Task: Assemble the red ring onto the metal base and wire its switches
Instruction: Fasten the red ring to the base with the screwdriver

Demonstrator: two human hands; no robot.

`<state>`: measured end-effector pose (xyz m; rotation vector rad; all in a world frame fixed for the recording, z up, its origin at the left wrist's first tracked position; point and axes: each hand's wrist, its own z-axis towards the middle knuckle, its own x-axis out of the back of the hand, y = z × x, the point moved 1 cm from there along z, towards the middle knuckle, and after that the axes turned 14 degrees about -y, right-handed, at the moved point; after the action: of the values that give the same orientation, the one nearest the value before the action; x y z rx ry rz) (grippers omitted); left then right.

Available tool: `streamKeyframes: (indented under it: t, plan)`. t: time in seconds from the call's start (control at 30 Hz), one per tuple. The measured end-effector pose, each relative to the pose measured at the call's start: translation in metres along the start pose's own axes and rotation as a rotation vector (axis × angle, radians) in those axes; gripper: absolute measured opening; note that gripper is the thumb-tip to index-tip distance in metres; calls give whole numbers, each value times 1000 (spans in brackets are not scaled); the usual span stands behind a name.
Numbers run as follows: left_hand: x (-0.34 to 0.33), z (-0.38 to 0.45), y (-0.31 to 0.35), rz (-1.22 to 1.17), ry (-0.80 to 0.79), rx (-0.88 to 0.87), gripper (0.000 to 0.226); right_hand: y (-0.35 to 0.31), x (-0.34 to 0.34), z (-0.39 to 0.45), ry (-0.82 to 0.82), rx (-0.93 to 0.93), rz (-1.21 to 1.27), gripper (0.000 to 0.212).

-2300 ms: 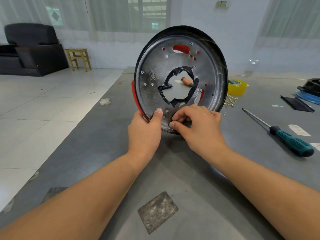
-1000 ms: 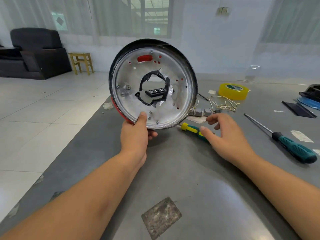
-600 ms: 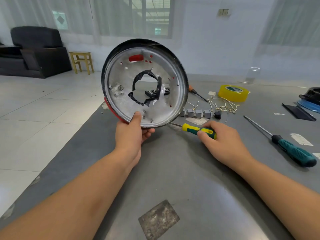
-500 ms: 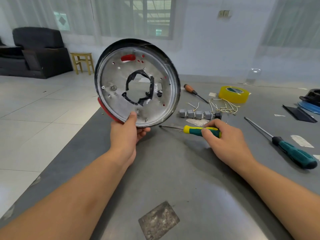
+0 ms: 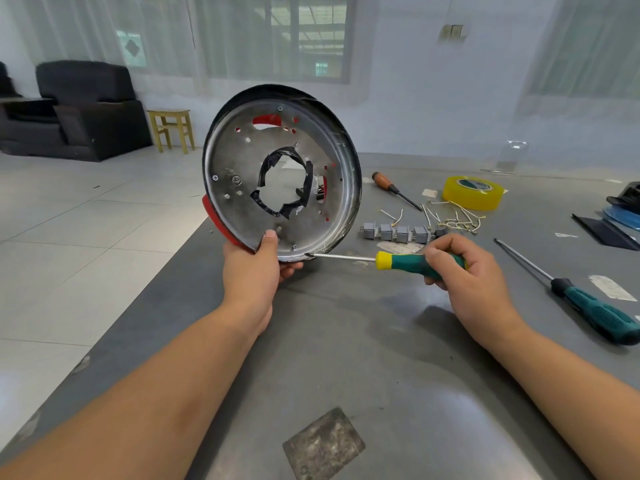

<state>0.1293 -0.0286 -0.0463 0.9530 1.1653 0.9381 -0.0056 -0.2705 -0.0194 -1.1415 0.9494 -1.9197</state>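
Observation:
My left hand (image 5: 254,263) holds the round metal base (image 5: 239,199) upright by its lower rim, thumb on the inner face. The red ring (image 5: 212,214) sits behind the base; only its lower left edge and red patches through the holes show. My right hand (image 5: 462,268) grips a screwdriver with a yellow and green handle (image 5: 407,263). Its shaft points left and the tip touches the base's bottom rim. A row of small grey switches (image 5: 394,233) lies on the table behind the screwdriver, next to loose yellowish wires (image 5: 453,214).
On the grey table (image 5: 346,341) lie a yellow tape roll (image 5: 472,192), an orange-handled screwdriver (image 5: 394,189), a long teal-handled screwdriver (image 5: 581,303) at the right, and black and blue parts (image 5: 620,211) at the far right. The table's left edge drops to a tiled floor.
My right hand left the base, reached to the table and picked up the yellow and green screwdriver. It now holds the tip against the base's bottom rim. The base shifted left, then back right.

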Motion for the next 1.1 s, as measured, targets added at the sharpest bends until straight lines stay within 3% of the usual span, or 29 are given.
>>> streamKeyframes:
  t: [0.23,0.9,1.1]
  plan:
    - [-2,-1,-4,63,-11,-31,20,4,-5,1,-42,-35,-28,11]
    - [-2,-2,-5,65,1,-62,23,6,-8,1,-81,7,-122,11]
    - [-1,-4,-4,67,46,-89,27,-6,-14,-6,-121,220,-486,22]
